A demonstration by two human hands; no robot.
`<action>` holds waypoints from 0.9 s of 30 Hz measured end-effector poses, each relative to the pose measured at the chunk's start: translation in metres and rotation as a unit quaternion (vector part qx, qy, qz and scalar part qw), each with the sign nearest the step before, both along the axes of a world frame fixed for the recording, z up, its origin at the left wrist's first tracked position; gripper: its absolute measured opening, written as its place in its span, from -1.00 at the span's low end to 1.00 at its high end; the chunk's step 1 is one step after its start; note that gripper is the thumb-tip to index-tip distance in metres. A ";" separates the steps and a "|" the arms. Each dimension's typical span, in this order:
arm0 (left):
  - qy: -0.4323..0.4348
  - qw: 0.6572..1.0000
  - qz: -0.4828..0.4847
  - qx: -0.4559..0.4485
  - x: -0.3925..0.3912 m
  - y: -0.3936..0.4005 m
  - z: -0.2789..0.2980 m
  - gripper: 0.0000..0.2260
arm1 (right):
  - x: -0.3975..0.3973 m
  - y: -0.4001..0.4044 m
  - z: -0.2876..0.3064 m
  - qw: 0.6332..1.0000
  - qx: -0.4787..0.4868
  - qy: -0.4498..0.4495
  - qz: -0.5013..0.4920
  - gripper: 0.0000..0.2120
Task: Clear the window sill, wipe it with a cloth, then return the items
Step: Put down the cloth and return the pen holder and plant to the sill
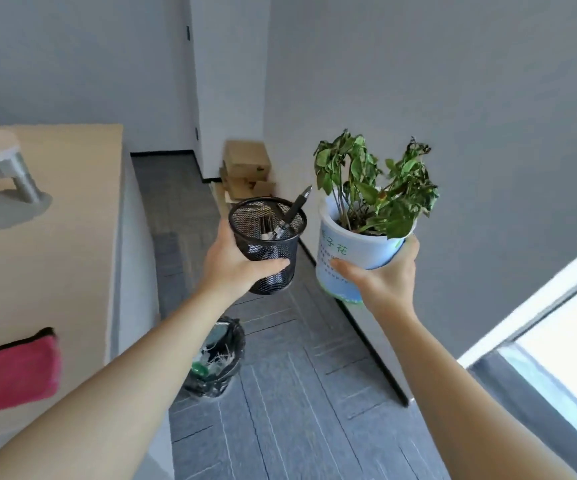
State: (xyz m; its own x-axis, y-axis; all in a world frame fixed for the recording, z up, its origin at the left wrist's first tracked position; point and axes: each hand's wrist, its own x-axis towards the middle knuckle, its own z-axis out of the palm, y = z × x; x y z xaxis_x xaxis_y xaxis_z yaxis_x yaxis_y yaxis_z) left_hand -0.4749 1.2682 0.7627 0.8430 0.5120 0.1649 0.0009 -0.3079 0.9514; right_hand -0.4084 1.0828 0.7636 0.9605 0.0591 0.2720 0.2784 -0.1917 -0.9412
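- Left hand (242, 268) is wrapped round a mesh pen holder (269, 244); right hand (382, 275) clasps a potted plant (359, 233), both carried in mid-air
- Judging by this, either clearing or returning is underway; which, I cannot tell
- Pink cloth (12, 372) lies on the desk (72, 237), window sill (536, 303) at right

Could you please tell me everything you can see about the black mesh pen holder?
The pen holder is a round black cup that looks like wire mesh, with a solid rim, tilted slightly. The left hand grips its side, holding it in the air above the grey floor. A dark pen leans out over its rim; other small items inside are unclear. It sits apart from the potted plant.
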 end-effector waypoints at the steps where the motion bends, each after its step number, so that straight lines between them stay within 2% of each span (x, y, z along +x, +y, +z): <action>1: 0.001 1.000 -0.022 0.000 0.007 -0.016 0.004 -0.20 | -0.002 -0.020 0.004 1.000 0.001 -0.002 -0.023 -0.05; 5: -0.009 0.993 -0.120 0.004 0.022 -0.071 0.016 -0.30 | -0.024 -0.088 0.014 0.991 0.017 -0.017 -0.128 -0.10; 12: -0.001 0.954 -0.298 0.012 0.000 -0.169 0.022 -0.16 | -0.114 -0.180 0.015 0.953 0.023 -0.028 -0.302 -0.18; 16: 0.002 0.927 -0.373 0.034 -0.021 -0.232 0.029 -0.31 | -0.165 -0.231 0.016 0.930 0.018 -0.021 -0.367 -0.06; 21: 0.004 0.895 -0.444 0.044 -0.045 -0.313 0.031 -0.32 | -0.213 -0.304 0.018 0.899 0.014 -0.020 -0.437 -0.06; 24: 0.001 0.882 -0.469 0.053 -0.055 -0.366 0.029 -0.31 | -0.228 -0.352 0.015 0.888 0.019 -0.023 -0.458 -0.01; 27: 0.002 0.875 -0.481 0.059 -0.060 -0.424 0.024 -0.30 | -0.236 -0.406 0.010 0.882 0.020 -0.027 -0.469 -0.06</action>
State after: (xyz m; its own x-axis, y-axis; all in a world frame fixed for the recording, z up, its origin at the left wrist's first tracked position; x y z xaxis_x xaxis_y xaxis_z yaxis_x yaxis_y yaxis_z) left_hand -0.5350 0.8444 0.7872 0.8753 -0.4550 0.1640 -0.3084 -0.2639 0.9139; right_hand -0.6440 0.6772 0.7735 0.5671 -0.7663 0.3019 0.0592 -0.3277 -0.9429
